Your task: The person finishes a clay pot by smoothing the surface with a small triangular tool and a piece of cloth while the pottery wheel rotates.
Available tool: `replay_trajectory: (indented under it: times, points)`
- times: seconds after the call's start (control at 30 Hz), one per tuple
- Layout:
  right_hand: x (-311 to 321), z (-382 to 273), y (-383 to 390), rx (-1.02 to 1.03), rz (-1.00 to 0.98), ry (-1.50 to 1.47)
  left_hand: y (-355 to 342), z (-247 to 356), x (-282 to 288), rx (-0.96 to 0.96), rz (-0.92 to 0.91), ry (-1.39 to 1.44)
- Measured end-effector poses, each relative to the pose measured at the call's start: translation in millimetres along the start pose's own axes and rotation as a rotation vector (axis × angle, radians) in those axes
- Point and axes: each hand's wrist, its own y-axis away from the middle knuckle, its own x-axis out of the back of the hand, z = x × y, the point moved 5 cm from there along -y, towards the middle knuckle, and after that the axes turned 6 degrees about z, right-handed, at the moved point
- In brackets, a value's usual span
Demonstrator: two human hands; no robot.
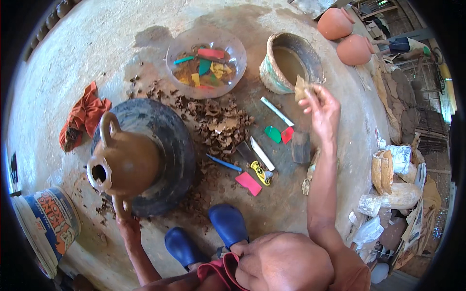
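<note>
A brown clay jug [133, 157] with two looped handles and a rough-rimmed mouth stands on a dark round turntable [177, 160]. At the jug's nearer handle is my left hand [128, 228], its fingers mostly hidden. My right hand [322, 107], raised at the near right of a worn bucket [272, 72], pinches a thin tan scrap [301, 88] that looks like cloth or leather. Murky water fills the bucket partway. A clear plastic basin [173, 60] holds brownish water with red, green and yellow pieces in it.
Clay shavings [225, 123] heap beside the turntable. Near them lie a white-handled tool [262, 153], a blue tool [223, 163], a pink piece [248, 184] and a dark block [301, 148]. An orange cloth [85, 116], a paint bucket [48, 223] and two terracotta pots [336, 23] stand around.
</note>
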Motion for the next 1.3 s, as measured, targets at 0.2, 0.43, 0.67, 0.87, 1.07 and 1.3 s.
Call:
replay_trajectory:
  times: [0.2, 0.43, 0.67, 0.87, 1.07, 1.3]
  points:
    - [-22.7, 40.5, -134.1, 0.028, -0.106, 0.522, 2.7, 26.7, -13.0, 0.112, -0.078, -0.168]
    - [-34.6, 124.6, -187.9, -0.136, -0.231, 0.962, 3.8, 19.2, -22.1, 0.112, -0.053, -0.198]
    - [-44.3, 95.7, -160.2, 0.188, 0.149, 0.323, 12.6, 30.1, -2.1, 0.157, 0.065, -0.169]
    - [21.2, 31.4, -140.1, 0.026, 0.074, 0.322, -45.3, 37.4, -32.9, 0.167, 0.252, -0.104]
    - [-164.2, -180.3, 50.6, 0.356, -0.327, -0.255, -116.4, 79.8, -0.8, -0.04, 0.163, -0.29]
    - [-229.4, -259.0, 143.0, 0.885, -0.658, -0.179, -132.8, 87.1, -40.6, -0.04, 0.155, -0.538]
